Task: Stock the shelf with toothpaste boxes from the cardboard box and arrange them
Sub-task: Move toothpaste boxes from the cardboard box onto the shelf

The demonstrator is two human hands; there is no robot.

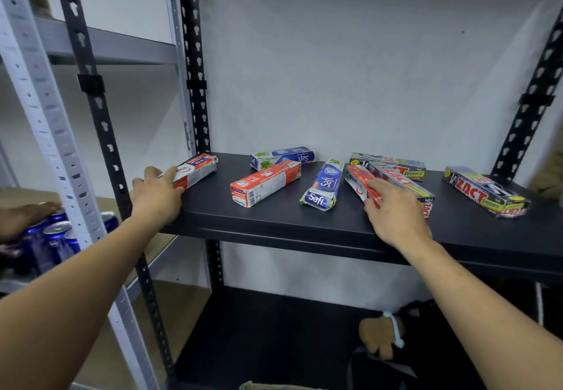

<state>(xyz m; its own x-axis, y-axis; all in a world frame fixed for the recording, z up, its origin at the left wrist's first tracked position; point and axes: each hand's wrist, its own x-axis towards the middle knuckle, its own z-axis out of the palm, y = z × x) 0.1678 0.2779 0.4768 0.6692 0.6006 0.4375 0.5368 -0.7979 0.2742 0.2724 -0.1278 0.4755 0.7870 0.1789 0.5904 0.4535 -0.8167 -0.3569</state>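
Note:
Several toothpaste boxes lie scattered on the black shelf point(274, 222). My left hand point(157, 194) grips the near end of a red-and-white box point(198, 170) at the shelf's left edge. My right hand point(393, 207) holds a red box point(361, 184), fingers along its top, thumb at its near end. Between the hands lie another red-and-white box point(265, 183) and two blue Safi boxes point(323, 185) point(283, 157). Black Zact boxes lie beside the right hand point(402, 181), behind it point(388, 162) and at the far right point(486, 191). No cardboard box shows.
Black slotted uprights point(195, 85) point(530, 109) frame the shelf. A grey rack point(54, 133) stands at left with blue drink cans point(56, 243) and another person's hand point(21, 216) on them. A brown soft toy point(380, 334) lies on the lower black shelf.

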